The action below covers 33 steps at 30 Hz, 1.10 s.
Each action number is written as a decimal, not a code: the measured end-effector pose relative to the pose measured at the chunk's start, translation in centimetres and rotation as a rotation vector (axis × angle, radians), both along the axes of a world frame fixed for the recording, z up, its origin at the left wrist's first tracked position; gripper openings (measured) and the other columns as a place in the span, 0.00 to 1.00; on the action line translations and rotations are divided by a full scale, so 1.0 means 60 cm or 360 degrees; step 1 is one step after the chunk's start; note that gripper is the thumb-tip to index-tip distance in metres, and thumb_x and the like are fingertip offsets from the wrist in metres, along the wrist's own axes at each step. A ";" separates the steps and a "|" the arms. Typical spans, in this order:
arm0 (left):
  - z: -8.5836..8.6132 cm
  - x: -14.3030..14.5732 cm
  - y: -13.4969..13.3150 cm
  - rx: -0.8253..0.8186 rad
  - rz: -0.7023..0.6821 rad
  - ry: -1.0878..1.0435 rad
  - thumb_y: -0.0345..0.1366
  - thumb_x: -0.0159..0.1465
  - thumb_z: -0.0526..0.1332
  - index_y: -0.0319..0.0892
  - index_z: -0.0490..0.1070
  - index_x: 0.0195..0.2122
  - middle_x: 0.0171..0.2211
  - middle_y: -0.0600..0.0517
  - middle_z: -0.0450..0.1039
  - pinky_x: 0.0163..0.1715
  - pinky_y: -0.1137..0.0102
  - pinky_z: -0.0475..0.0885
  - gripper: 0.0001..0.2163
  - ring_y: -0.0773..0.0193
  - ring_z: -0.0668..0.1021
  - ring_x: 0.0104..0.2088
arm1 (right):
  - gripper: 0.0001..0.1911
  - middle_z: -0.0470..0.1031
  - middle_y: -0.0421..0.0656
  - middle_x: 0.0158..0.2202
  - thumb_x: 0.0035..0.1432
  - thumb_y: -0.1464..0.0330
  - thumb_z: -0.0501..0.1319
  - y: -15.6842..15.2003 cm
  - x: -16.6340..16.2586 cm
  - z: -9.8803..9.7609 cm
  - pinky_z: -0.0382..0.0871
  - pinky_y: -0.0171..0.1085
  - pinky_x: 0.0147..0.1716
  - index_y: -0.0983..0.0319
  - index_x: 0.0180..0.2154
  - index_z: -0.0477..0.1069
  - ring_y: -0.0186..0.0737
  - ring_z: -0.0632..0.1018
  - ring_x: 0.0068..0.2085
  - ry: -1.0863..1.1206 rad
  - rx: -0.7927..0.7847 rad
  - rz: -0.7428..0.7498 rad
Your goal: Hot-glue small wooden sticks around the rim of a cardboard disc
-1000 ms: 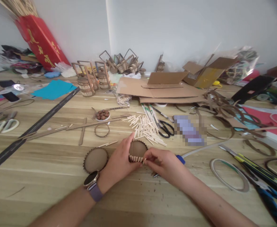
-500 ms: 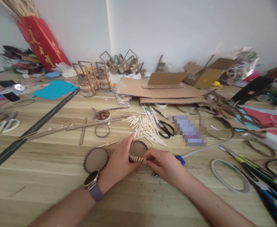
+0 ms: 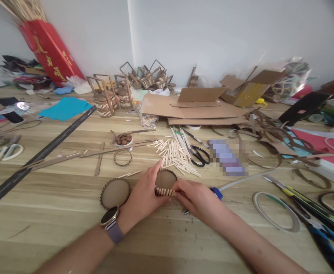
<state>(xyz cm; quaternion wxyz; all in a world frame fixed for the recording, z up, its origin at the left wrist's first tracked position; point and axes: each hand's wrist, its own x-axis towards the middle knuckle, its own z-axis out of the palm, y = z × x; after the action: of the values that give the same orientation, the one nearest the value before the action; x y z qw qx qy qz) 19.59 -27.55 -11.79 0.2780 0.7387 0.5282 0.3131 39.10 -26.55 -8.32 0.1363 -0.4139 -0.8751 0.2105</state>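
My left hand point(image 3: 147, 185), with a watch on its wrist, is wrapped round the left side of a round brown disc with a notched rim point(image 3: 167, 178). Short pale sticks point(image 3: 164, 191) stand side by side along the disc's near edge. At the right end of that row, my right hand point(image 3: 194, 196) pinches a stick between thumb and fingertips; the fingers partly hide it. A second notched disc point(image 3: 115, 193) lies flat left of my left hand. Just beyond the hands is a loose heap of short sticks point(image 3: 174, 154).
Black-handled scissors point(image 3: 200, 156) and a blue tape measure point(image 3: 217, 193) lie right of the heap. A tape roll point(image 3: 275, 212) and pliers point(image 3: 321, 236) are further right. Behind are a bowl of brown beads point(image 3: 124, 139), flat cardboard point(image 3: 161, 106) and small finished baskets point(image 3: 103, 104).
My right fingers have closed in slightly at the end of the stick row. My left hand keeps its hold on the disc, and the view has shifted very slightly.
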 end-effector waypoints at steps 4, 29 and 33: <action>0.002 0.000 0.002 -0.0006 0.0017 0.0012 0.33 0.50 0.71 0.45 0.44 0.66 0.65 0.40 0.56 0.62 0.47 0.59 0.47 0.45 0.61 0.65 | 0.07 0.76 0.39 0.29 0.61 0.76 0.55 0.001 -0.001 0.004 0.63 0.31 0.27 0.59 0.34 0.67 0.36 0.76 0.29 -0.0052 -0.0011 0.0008; 0.009 0.002 0.000 -0.0029 0.0017 0.0050 0.32 0.50 0.71 0.43 0.45 0.67 0.65 0.40 0.57 0.62 0.49 0.59 0.47 0.47 0.62 0.64 | 0.06 0.77 0.40 0.27 0.61 0.75 0.54 0.001 0.000 0.001 0.63 0.30 0.25 0.60 0.33 0.67 0.36 0.77 0.28 -0.0099 0.0065 0.0000; 0.008 0.002 -0.001 -0.0011 0.0018 0.0050 0.32 0.50 0.70 0.43 0.45 0.67 0.64 0.39 0.58 0.62 0.49 0.59 0.46 0.47 0.63 0.64 | 0.06 0.77 0.40 0.27 0.61 0.75 0.55 0.001 -0.002 0.001 0.63 0.30 0.25 0.60 0.33 0.67 0.36 0.77 0.28 -0.0092 0.0064 -0.0006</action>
<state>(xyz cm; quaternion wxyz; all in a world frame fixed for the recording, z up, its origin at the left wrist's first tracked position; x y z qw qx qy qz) 19.71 -27.59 -11.33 0.2705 0.7396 0.5376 0.3013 39.00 -26.51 -8.28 0.1195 -0.4186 -0.8820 0.1806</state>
